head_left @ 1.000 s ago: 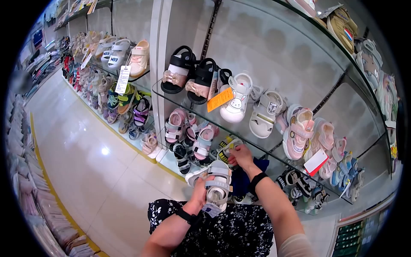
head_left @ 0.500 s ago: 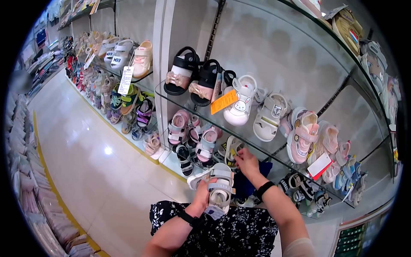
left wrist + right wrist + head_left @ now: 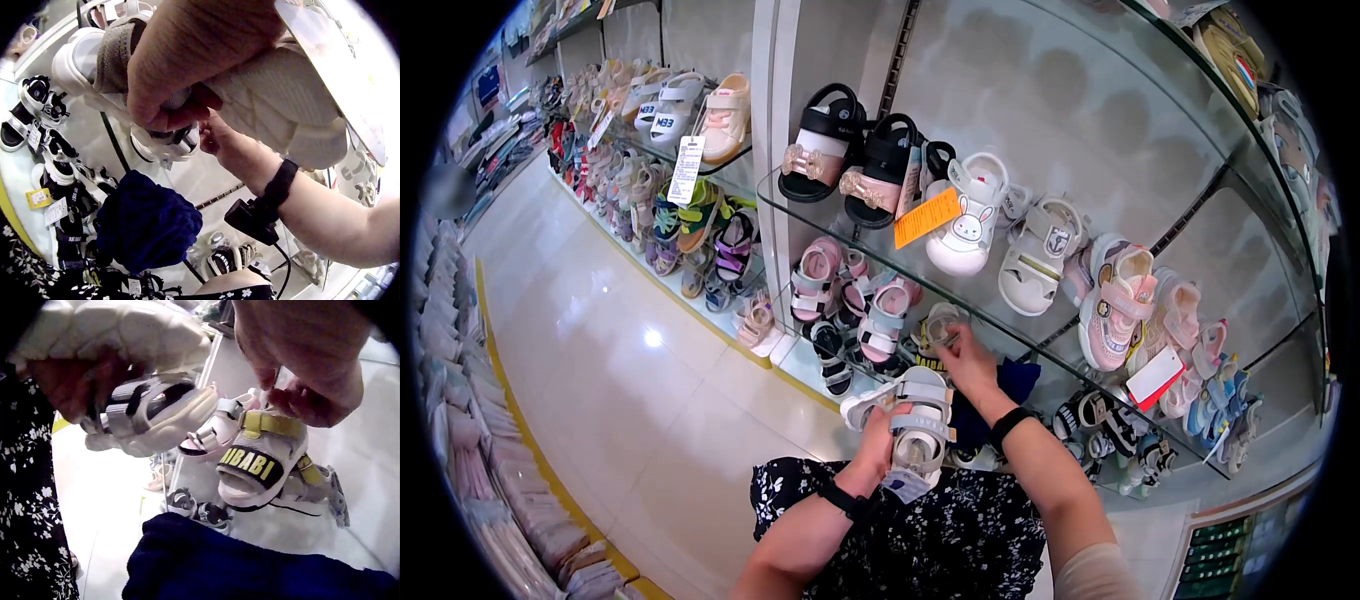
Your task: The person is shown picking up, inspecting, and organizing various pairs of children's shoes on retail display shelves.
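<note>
My left hand (image 3: 874, 447) grips a pair of white sandals (image 3: 922, 428) with grey straps above my lap; their pale ridged soles (image 3: 284, 100) show in the left wrist view. At the lower shelf my right hand (image 3: 968, 362) reaches forward, its curled fingers pinching the upper back part of a grey sandal (image 3: 250, 469) with a yellow strap and a black band lettered in yellow. My palm and wrist cover part of that sandal in the head view. Below my right wrist lies a dark blue cloth bundle (image 3: 149, 222).
A glass shelf (image 3: 850, 238) juts out above my right hand, bearing black sandals (image 3: 825, 145), a white rabbit shoe (image 3: 968, 225) and several more shoes. Pink sandals (image 3: 885, 318) stand on the lower shelf to the left. Stacked packets (image 3: 500, 450) line the far left beyond the tiled floor.
My right hand stays at the lettered sandal, which has turned and shifted slightly under the fingers. The left hand keeps the white sandals in nearly the same place. The head view shifts slightly.
</note>
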Tool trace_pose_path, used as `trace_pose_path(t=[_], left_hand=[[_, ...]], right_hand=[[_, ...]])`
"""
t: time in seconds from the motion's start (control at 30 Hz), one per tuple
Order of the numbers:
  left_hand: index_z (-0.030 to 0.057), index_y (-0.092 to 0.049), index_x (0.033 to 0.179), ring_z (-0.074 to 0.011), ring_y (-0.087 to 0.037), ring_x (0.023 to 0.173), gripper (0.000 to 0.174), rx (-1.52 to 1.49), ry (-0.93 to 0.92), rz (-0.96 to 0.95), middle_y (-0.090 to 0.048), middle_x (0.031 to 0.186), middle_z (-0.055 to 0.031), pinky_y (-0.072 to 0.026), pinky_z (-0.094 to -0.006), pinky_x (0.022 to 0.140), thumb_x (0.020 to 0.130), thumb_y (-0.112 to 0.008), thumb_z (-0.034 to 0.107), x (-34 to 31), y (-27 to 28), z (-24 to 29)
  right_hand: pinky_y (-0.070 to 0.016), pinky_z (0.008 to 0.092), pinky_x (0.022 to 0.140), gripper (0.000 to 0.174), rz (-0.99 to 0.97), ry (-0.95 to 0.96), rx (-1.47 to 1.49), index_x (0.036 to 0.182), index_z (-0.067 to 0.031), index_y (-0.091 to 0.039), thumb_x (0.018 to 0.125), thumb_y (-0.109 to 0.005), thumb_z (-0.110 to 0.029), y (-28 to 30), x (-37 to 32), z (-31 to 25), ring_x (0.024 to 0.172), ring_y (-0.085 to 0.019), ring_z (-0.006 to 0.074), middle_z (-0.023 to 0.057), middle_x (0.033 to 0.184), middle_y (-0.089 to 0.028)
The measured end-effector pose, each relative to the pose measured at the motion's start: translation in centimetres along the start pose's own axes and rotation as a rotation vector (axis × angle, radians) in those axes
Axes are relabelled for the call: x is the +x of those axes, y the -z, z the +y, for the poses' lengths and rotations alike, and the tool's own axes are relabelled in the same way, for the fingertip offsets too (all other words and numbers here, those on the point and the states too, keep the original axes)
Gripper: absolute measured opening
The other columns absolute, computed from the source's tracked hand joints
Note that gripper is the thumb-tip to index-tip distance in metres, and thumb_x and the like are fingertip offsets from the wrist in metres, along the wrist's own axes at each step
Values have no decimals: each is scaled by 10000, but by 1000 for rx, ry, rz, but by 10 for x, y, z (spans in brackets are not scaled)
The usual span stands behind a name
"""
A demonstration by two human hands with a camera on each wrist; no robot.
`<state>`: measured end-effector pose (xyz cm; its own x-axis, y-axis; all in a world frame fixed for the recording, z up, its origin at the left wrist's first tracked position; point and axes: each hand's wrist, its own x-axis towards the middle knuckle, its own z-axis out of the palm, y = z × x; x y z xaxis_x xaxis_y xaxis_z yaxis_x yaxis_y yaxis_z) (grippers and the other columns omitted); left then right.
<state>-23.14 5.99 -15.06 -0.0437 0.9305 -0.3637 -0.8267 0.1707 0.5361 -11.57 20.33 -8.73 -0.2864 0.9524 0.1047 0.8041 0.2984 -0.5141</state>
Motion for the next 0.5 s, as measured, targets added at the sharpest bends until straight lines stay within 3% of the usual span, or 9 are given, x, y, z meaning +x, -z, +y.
trace_pose_path(t=[0.07,0.17,0.2,0.27,0.37,0.5], left_hand=[[-30,-460,1119,-173,-635,800,395,-3,17,3,-620,965,-118,-533,-312,673,842,-633,191,7,8,-8],[-29,-454,1145,-179,-636,805,414,-5,37,8,-620,977,-116,-535,-318,685,844,-630,194,9,9,-9],[-27,-454,1152,-180,-636,805,415,-18,57,18,-621,979,-115,-535,-319,688,845,-628,191,9,8,-9],[-23,-453,1162,-184,-638,804,412,-25,69,14,-621,983,-114,-536,-320,692,846,-622,181,9,8,-9],[-19,-458,1169,-190,-639,805,397,-14,39,-24,-623,987,-116,-536,-320,697,850,-612,162,6,4,-4],[-26,-494,1160,-191,-641,810,361,-11,22,-39,-631,980,-125,-534,-318,698,856,-594,142,6,5,-5]], right_hand=[[-462,398,621,310,80,-34,55,1077,-111,-557,832,-607,-295,8,7,7,729,-607,325,120,753,-609],[-464,421,644,277,298,117,110,1107,-96,-553,855,-562,-210,-2,39,59,724,-603,351,138,760,-616],[-462,434,732,267,136,8,169,1118,-74,-548,857,-509,-115,-3,49,76,839,-599,371,186,873,-623],[-450,432,789,288,61,20,174,1129,-66,-540,846,-489,-82,-16,64,105,930,-574,379,223,952,-601],[-424,439,863,297,-120,34,74,1118,-69,-551,829,-482,-80,-18,76,107,1038,-519,391,243,1064,-561],[-433,456,824,225,-117,60,-16,1025,-60,-593,826,-511,-126,-30,76,110,978,-534,395,209,987,-591]])
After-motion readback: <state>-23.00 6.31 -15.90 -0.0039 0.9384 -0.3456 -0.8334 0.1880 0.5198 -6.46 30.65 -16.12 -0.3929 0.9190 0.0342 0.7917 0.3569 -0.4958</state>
